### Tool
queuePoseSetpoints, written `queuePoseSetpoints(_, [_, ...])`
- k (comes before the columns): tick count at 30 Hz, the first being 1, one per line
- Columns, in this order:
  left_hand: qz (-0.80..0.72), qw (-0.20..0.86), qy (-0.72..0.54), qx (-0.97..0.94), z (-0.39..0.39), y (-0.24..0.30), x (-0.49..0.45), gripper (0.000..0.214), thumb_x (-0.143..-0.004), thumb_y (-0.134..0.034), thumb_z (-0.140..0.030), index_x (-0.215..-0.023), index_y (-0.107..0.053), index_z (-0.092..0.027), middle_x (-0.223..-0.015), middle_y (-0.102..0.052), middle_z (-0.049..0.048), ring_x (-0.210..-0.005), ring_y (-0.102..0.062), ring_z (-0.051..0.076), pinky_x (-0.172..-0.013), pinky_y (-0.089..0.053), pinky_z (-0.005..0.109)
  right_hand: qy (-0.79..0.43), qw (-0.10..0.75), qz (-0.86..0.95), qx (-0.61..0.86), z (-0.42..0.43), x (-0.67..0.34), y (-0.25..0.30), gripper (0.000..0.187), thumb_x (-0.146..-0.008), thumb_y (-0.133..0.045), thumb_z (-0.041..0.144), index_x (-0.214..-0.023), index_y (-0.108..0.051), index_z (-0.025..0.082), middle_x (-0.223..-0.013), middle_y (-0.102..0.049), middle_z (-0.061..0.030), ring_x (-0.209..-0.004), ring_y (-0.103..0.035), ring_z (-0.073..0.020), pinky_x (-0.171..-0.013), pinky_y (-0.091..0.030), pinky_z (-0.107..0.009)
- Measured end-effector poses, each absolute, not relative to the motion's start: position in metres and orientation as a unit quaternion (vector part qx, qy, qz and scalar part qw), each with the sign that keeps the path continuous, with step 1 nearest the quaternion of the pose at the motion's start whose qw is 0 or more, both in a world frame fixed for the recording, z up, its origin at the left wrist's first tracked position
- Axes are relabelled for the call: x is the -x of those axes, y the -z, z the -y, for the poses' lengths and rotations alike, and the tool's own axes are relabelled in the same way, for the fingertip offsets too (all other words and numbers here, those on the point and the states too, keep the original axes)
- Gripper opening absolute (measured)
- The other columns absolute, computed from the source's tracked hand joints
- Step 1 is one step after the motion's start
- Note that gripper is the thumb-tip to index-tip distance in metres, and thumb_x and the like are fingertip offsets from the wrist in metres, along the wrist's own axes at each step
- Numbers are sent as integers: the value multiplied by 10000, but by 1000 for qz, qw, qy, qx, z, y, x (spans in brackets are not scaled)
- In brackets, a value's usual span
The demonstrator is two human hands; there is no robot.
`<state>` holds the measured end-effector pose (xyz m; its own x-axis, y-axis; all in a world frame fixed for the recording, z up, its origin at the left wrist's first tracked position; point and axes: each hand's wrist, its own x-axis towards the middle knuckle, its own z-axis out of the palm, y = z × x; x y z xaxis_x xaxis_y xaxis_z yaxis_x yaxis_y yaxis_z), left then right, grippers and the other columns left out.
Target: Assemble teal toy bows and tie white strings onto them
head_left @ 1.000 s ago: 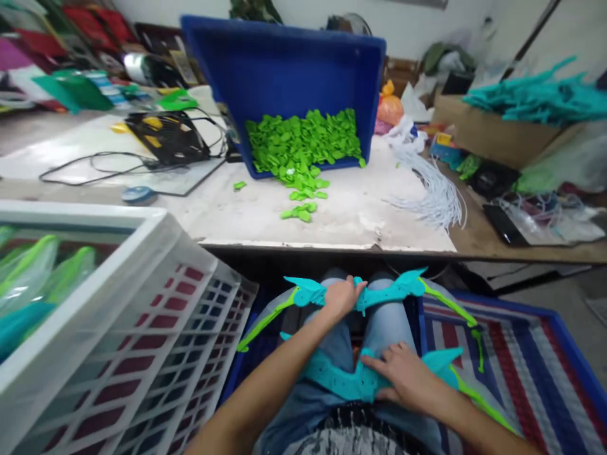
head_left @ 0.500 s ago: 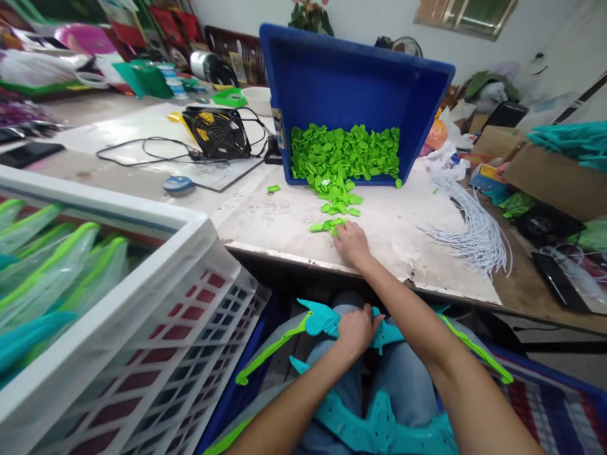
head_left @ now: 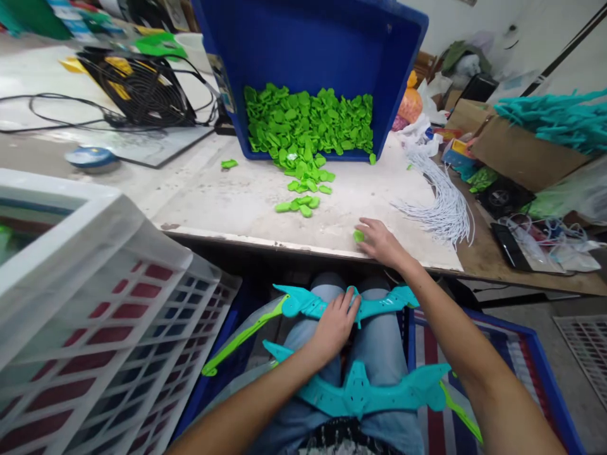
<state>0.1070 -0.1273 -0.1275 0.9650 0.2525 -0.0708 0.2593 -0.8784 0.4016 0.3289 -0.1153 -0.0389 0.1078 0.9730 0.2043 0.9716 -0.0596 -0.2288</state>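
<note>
My left hand [head_left: 334,323] is closed around the middle of a teal plastic bow piece [head_left: 384,301] lying across my knees. A second teal bow piece [head_left: 365,393] rests lower on my lap. My right hand [head_left: 380,242] is at the front edge of the table [head_left: 227,202], fingers pinched on a small green plastic piece [head_left: 358,236]. Further back, a loose cluster of green pieces [head_left: 303,186] spills from the tilted blue bin [head_left: 308,44].
A white lattice crate [head_left: 90,303] stands at my left. A black fan [head_left: 142,88] with cables and a blue tape roll [head_left: 90,157] lie on the table's left. White cords [head_left: 441,202] lie at right, beside a cardboard box [head_left: 516,151] holding teal parts.
My right hand left the lower teal piece on my lap, reached to the green cluster, and has drawn back toward the table edge with one green piece. The left hand stayed on the upper teal piece.
</note>
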Motion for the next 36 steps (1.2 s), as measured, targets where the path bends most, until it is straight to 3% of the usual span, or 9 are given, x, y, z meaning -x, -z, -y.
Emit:
queuePoseSetpoints(2, [-131,211,28,-968,119,124,-108,493,-865,-443,-84,-1355,-431,-138,-1496,-354,189,-1201,-532,289,-992,-440,431,-22,153,701,696,113,-337,42,279,-883,-543,187,-1138,-656,194,-1231,-612,-110,-1144,-529,-245,-1001,-429,-429])
queuePoseSetpoints(7, [-89,309,73,-944,73,97,-127,335,-831,-623,-287,-1143,-617,-164,-1168,-630,115,-1072,-592,261,-927,-453,320,2,157,689,707,116,-336,44,220,-896,-539,198,-1044,-701,177,-1160,-660,-118,-1051,-570,-251,-959,-449,-440])
queuePoseSetpoints(13, [-80,470,114,-871,30,99,-154,417,-779,-654,-369,-1095,-629,-98,-993,-681,80,-924,-617,229,-795,-445,265,61,284,645,707,189,-291,53,256,-930,-525,274,-1139,-651,198,-1186,-660,-108,-1095,-566,-245,-952,-466,-451])
queuePoseSetpoints(19, [-8,561,146,-815,18,110,-158,403,-822,-563,-397,-1068,-655,-91,-1019,-690,69,-902,-601,210,-797,-444,261,134,271,681,667,249,-238,107,243,-910,-550,159,-1129,-656,141,-1137,-690,-134,-1017,-603,-241,-837,-526,-399])
queuePoseSetpoints(24, [20,570,139,-810,16,116,-161,426,-808,-583,-474,-1007,-674,-108,-956,-687,60,-890,-587,208,-817,-435,271,170,280,688,648,239,-232,130,280,-901,-554,112,-1164,-648,128,-1138,-691,-137,-1041,-594,-240,-845,-519,-394])
queuePoseSetpoints(29, [20,559,123,-820,21,118,-161,458,-742,-644,-490,-1008,-663,-118,-872,-662,42,-810,-566,191,-725,-416,249,166,284,665,670,237,-230,136,268,-900,-553,112,-1131,-655,201,-1157,-686,-91,-1032,-571,-239,-840,-478,-414])
queuePoseSetpoints(34, [-49,485,94,-868,34,114,-156,518,-654,-683,-557,-913,-639,-110,-701,-553,-7,-660,-481,148,-579,-315,231,122,299,581,747,236,-224,136,104,-880,-597,238,-973,-624,200,-1099,-651,-104,-1124,-521,-275,-908,-414,-448])
queuePoseSetpoints(36, [-58,477,89,-872,38,112,-154,489,-680,-643,-570,-863,-628,-116,-672,-519,-17,-643,-463,140,-565,-289,232,88,289,533,790,232,-225,132,189,-836,-645,293,-983,-592,185,-1149,-612,-130,-1164,-499,-295,-942,-384,-470])
